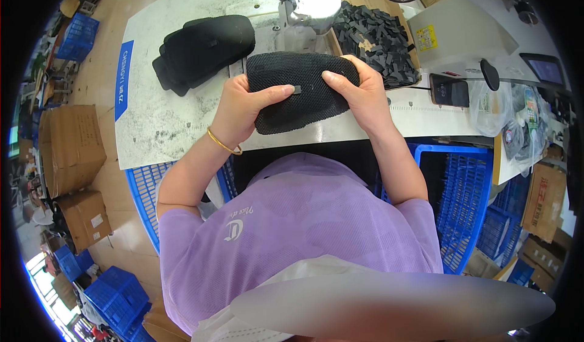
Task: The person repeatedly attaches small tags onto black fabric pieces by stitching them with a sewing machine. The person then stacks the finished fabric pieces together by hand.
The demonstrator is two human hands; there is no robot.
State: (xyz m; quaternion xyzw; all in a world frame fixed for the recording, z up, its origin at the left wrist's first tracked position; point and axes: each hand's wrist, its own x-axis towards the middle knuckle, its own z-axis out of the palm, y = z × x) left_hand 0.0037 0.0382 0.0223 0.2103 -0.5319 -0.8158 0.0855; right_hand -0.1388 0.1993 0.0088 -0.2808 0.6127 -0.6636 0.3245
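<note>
Just above the desk's near edge, I see the left hand and right hand gripping a black mesh piece in their fingers, the left thumb touching its small grey tab. More black pieces lie toward the left edge.

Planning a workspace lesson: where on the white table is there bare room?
The table is bare between the black stack, left hand and front edge, and between right hand, phone and front edge. Crowded: pile of black pieces beyond right hand.
</note>
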